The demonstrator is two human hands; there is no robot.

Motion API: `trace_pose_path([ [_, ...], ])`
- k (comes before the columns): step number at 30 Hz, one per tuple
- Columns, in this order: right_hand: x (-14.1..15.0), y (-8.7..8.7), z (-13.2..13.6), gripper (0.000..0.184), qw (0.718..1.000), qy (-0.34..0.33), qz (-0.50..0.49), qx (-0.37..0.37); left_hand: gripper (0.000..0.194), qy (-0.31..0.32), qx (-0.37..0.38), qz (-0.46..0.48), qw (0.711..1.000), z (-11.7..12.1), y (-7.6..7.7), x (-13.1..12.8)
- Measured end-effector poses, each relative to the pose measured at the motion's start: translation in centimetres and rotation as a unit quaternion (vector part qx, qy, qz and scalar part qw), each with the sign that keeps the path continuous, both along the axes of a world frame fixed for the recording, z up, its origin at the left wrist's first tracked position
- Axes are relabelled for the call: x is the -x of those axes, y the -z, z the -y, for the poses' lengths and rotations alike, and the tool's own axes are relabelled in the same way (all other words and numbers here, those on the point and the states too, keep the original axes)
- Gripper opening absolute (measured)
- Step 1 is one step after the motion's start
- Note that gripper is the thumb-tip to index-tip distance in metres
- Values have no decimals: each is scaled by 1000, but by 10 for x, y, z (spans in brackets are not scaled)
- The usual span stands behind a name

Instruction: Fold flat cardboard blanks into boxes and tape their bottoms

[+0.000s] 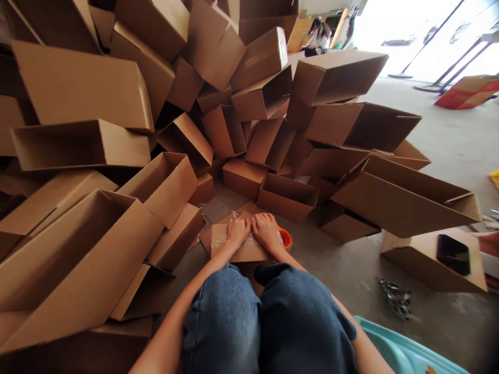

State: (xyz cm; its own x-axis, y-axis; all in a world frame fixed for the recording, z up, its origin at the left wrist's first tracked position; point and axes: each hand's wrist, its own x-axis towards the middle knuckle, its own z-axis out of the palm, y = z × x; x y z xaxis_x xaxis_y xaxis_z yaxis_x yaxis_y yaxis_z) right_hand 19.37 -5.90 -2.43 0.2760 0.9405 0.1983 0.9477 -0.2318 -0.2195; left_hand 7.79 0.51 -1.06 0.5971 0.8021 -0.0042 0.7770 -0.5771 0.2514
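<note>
A small cardboard box (237, 250) sits on the floor just past my knees, with clear tape across its closed flaps. My left hand (237, 231) lies on the box top, fingers curled down onto the taped seam. Beside it and touching it, my right hand (266, 230) presses the same seam with fingers bent. An orange tape dispenser (286, 238) peeks out right behind my right hand. Whether that hand grips it is hidden.
A tall heap of open cardboard boxes (163, 119) fills the left and middle. A box with a black phone (452, 254) on it stands at right. Crumpled foil (396, 298) lies on the concrete floor. A teal seat edge (401, 350) shows bottom right. A person (317, 36) is far back.
</note>
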Motion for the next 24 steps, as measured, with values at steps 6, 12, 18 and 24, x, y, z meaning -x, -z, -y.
trace_pose_path([
  [6, -27, 10, 15, 39, 995, 94, -19, 23, 46, -18, 10, 11, 1000, 1, -1, -1],
  [12, -27, 10, 13, 43, 991, 105, -45, 74, 47, -19, 12, 21, 1000, 1, 4, -1],
  [18, -22, 4, 12, 44, 986, 128, -61, 88, 47, -9, 0, 32, 999, 5, 5, 0],
  [24, -24, 3, 13, 41, 983, 132, -104, 68, 58, 151, -31, 49, 987, 5, 7, 7],
])
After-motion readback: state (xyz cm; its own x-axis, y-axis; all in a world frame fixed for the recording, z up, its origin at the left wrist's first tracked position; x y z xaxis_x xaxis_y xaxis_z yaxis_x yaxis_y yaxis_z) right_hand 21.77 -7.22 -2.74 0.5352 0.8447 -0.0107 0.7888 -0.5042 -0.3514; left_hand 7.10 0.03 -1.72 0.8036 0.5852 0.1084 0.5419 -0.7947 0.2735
